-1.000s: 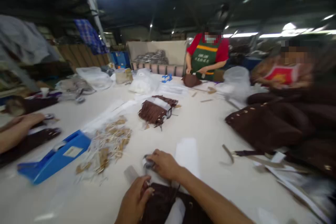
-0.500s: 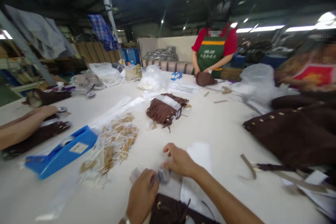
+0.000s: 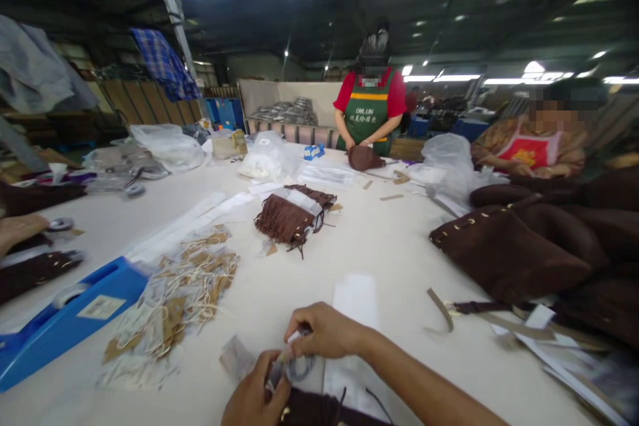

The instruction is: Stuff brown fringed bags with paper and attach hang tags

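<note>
My left hand (image 3: 257,391) is closed at the lower middle, its fingers at the edge of a grey ring (image 3: 301,367) that looks partly wrapped in clear film. Coming in from the right, my right hand (image 3: 324,331) pinches a small whitish piece (image 3: 294,339) just above the ring. Blur hides what that piece is. Beneath both hands lies a dark brown bag (image 3: 319,406) with gold eyelets and thin cords, cut off by the lower edge. Crumpled clear plastic (image 3: 236,358) sits left of my fingers, and white paper (image 3: 355,303) lies behind my right hand.
A blue tape dispenser (image 3: 94,313) and a heap of string tags (image 3: 194,286) are on the left. Ahead lies a fringed brown bag (image 3: 284,216). Brown bags (image 3: 504,246) pile up on the right. Co-workers (image 3: 370,113) stand across the table; another person's hand (image 3: 22,231) is far left.
My right hand has come down and left to my left hand, and its spread fingers have closed on the small whitish piece. The view has turned right.
</note>
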Demonstrator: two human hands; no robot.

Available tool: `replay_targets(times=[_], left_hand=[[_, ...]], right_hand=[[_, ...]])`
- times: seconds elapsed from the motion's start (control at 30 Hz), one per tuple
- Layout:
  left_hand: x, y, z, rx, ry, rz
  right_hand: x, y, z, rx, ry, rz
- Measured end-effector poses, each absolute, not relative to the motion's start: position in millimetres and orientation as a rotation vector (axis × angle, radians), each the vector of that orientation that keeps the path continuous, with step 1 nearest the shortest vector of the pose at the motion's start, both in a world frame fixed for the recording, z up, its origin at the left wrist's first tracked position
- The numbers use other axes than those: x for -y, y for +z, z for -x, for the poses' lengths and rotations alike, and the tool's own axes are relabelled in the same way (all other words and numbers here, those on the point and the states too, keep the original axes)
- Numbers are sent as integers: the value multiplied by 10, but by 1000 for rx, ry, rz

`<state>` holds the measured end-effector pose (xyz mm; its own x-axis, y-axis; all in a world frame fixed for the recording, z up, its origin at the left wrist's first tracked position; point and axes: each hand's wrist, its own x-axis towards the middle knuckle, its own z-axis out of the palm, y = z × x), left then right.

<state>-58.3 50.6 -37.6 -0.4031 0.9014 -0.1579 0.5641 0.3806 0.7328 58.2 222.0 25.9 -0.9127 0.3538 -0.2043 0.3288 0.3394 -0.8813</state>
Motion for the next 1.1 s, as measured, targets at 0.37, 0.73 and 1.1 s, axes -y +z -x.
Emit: replay_targets(times=[0.37, 0.73, 1.1], left_hand=[[-474, -180, 576, -2175, 685, -1224], [-322, -17, 327, -2214, 453, -2006], [-399, 179, 405, -1790, 605, -1897]], right_hand=[[-2286, 50, -782, 2402, 1754, 692], [-2169, 65, -948, 2577, 1392, 777], [-1982, 98, -832, 2117, 1829, 1056]])
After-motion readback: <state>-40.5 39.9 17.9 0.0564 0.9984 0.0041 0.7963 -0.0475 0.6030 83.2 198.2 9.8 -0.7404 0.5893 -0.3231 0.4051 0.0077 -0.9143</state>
